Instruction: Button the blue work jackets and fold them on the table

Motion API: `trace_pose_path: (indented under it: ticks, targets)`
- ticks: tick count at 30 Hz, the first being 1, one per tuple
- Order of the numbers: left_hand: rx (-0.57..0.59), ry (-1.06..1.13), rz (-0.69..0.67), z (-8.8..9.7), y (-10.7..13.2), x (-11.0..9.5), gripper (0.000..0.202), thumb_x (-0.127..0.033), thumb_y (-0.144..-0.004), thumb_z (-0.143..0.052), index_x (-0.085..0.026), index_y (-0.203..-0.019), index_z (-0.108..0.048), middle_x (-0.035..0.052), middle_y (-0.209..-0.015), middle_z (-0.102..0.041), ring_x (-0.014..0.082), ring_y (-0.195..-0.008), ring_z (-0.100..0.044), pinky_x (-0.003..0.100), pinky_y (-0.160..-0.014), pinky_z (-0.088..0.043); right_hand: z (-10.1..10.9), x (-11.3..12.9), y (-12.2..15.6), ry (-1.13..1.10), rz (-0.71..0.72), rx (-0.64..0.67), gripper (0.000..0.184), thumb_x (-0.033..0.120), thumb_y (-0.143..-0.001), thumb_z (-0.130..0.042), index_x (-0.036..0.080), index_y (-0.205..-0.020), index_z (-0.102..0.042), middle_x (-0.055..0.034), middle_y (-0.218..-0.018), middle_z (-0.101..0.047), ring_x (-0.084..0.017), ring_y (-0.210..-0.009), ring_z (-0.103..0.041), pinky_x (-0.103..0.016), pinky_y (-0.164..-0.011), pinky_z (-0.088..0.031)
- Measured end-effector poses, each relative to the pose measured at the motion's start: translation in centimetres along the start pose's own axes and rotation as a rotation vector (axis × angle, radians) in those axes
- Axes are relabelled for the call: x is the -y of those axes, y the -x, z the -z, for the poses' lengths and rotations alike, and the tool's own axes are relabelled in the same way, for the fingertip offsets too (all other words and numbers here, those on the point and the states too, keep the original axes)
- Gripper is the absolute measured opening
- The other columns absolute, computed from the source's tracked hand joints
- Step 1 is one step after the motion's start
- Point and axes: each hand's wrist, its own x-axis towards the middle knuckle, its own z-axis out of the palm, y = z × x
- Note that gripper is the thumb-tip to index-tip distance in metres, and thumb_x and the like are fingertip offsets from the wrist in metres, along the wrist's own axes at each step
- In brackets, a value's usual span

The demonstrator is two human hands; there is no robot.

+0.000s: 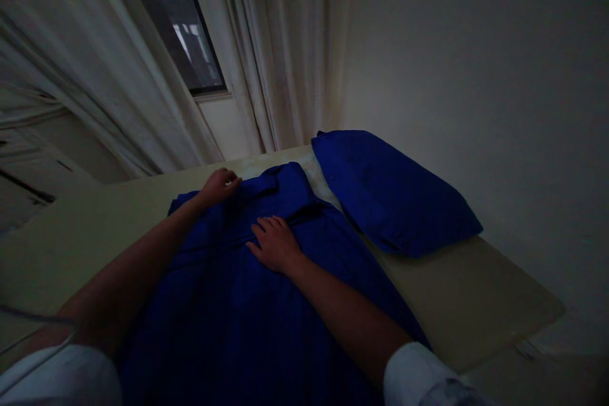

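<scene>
A dark blue shirt-like garment (228,304) lies spread on a pale bed (476,298) in front of me. My left hand (219,186) is curled at the garment's far edge, its fingers pinched on the cloth near the collar. My right hand (275,243) lies flat on the middle of the garment, fingers stretched out and pressing the fabric down. Both forearms reach over the blue cloth from white sleeves at the bottom of the view.
A blue pillow (390,196) rests at the head of the bed, right of the garment, against a plain wall (476,76). Pale curtains (285,44) hang behind, beside a dark window (176,13). The room is dim.
</scene>
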Motion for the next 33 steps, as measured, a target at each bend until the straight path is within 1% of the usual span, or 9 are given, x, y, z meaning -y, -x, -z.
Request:
trace_pose_path:
  ticks: [3, 6, 8, 10, 13, 19, 23, 28, 33]
  targets:
    - [0.116, -0.16, -0.261, -3.5, 0.7, -1.7, 0.049, -0.045, -0.095, -0.051, -0.021, -0.135, -0.066, 0.0127, -0.147, -0.061, 0.0311, -0.145, -0.046, 0.046, -0.123, -0.029, -0.2, -0.1, -0.1, 0.005, 0.01, -0.01, 0.044, 0.05, -0.104, -0.053, 0.017, -0.13, -0.066, -0.0133, -0.142, -0.063, -0.028, -0.131, -0.055, -0.045, -0.116, -0.036]
    - [0.359, -0.245, -0.282, -6.0, 2.1, -2.4, 0.058, -0.048, -0.098, -0.047, -0.025, -0.151, -0.053, 0.0102, -0.164, -0.044, 0.031, -0.156, -0.031, 0.05, -0.126, -0.02, -0.2, -0.3, -0.1, -0.003, 0.015, -0.011, 0.043, 0.049, -0.103, -0.056, 0.017, -0.13, -0.066, -0.0131, -0.142, -0.063, -0.028, -0.132, -0.054, -0.045, -0.117, -0.036]
    - [0.401, -0.301, -0.261, -6.1, 3.8, -2.1, 0.06, -0.048, -0.101, -0.041, -0.026, -0.157, -0.047, 0.0104, -0.169, -0.035, 0.0321, -0.158, -0.026, 0.054, -0.127, -0.017, -0.2, -0.4, -0.2, -0.022, 0.004, -0.004, 0.043, 0.049, -0.103, -0.056, 0.017, -0.131, -0.066, -0.0136, -0.142, -0.063, -0.028, -0.133, -0.054, -0.045, -0.117, -0.035]
    - [0.327, -0.36, -0.245, -4.8, 6.8, -1.4, 0.062, -0.049, -0.103, -0.037, -0.024, -0.16, -0.042, 0.0116, -0.171, -0.029, 0.0324, -0.159, -0.024, 0.054, -0.127, -0.016, -0.3, -0.5, -0.2, -0.044, -0.012, -0.002, 0.044, 0.049, -0.104, -0.054, 0.017, -0.132, -0.066, -0.0144, -0.143, -0.063, -0.028, -0.134, -0.053, -0.045, -0.116, -0.036]
    - [0.17, -0.438, -0.173, -1.9, 14.8, 0.3, 0.066, -0.052, -0.103, -0.036, -0.021, -0.161, -0.04, 0.0146, -0.17, -0.032, 0.0329, -0.159, -0.024, 0.052, -0.128, -0.017, -0.3, -0.8, -0.3, -0.068, -0.029, -0.032, 0.047, 0.051, -0.105, -0.053, 0.018, -0.136, -0.065, -0.0151, -0.146, -0.06, -0.028, -0.136, -0.051, -0.045, -0.116, -0.036]
    - [0.019, -0.449, -0.001, 3.2, 36.7, 4.4, 0.074, -0.058, -0.099, -0.04, -0.02, -0.163, -0.035, 0.016, -0.167, -0.037, 0.0347, -0.156, -0.031, 0.053, -0.126, -0.025, 0.7, -0.9, -0.4, -0.142, -0.066, -0.118, 0.044, 0.045, -0.105, -0.055, 0.015, -0.136, -0.065, -0.0139, -0.142, -0.063, -0.027, -0.132, -0.053, -0.042, -0.115, -0.038]
    - [-0.123, -0.436, 0.126, 5.5, 45.4, 4.2, 0.074, -0.057, -0.095, -0.044, -0.021, -0.16, -0.038, 0.0193, -0.163, -0.042, 0.0385, -0.152, -0.037, 0.058, -0.124, -0.029, 2.9, -0.1, 0.8, -0.219, -0.05, -0.247, 0.037, 0.035, -0.108, -0.048, 0.012, -0.13, -0.067, -0.0121, -0.134, -0.067, -0.023, -0.127, -0.055, -0.036, -0.114, -0.038]
    - [-0.252, -0.235, 0.331, 6.7, 50.4, 2.4, 0.071, -0.063, -0.089, -0.048, -0.026, -0.149, -0.047, 0.0196, -0.14, -0.062, 0.0423, -0.131, -0.058, 0.061, -0.113, -0.043, 7.5, -1.0, 7.3, -0.187, -0.078, -0.263, 0.04, 0.039, -0.104, -0.05, 0.012, -0.127, -0.068, -0.0172, -0.132, -0.066, -0.027, -0.126, -0.057, -0.041, -0.113, -0.041]
    - [-0.238, 0.293, 0.648, 7.4, 53.4, 2.7, 0.076, -0.076, -0.073, -0.064, -0.028, -0.131, -0.058, 0.0132, -0.119, -0.073, 0.0373, -0.102, -0.074, 0.05, -0.083, -0.064, 12.7, -4.4, 20.6, 0.017, -0.348, -0.311, 0.052, 0.057, -0.1, -0.047, 0.016, -0.127, -0.065, -0.0187, -0.128, -0.066, -0.032, -0.123, -0.059, -0.051, -0.11, -0.044]
